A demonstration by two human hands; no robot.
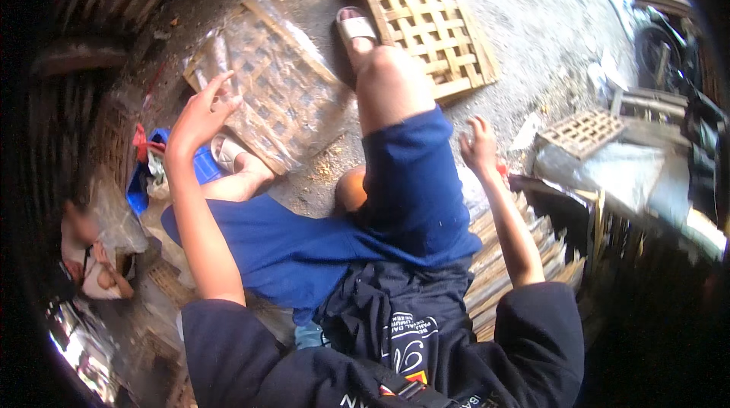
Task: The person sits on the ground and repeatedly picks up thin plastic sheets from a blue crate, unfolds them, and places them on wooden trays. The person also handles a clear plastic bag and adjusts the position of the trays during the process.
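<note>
My left hand (204, 115) is raised beside the near left edge of a woven bamboo panel (285, 77). Its fingers are loosely bent and apart, with nothing visible in them. Clear plastic film covers the panel, which lies on the ground between my feet. To the right of my raised knee, my right hand (479, 148) hovers with fingers spread and slightly curled, and no object shows in it. Just below that hand is a small red thing (502, 170), too small to name. Farther ahead, a second woven bamboo piece, thick like a crate (433, 16), lies uncovered beside my sandalled foot.
A stack of flat slat-like pieces (525, 256) stands at my right side. Beyond it are a small woven panel (584, 133) and plastic sheeting (601, 172). A blue bag (205, 165) lies by my left foot. Another person (95, 260) sits at the far left.
</note>
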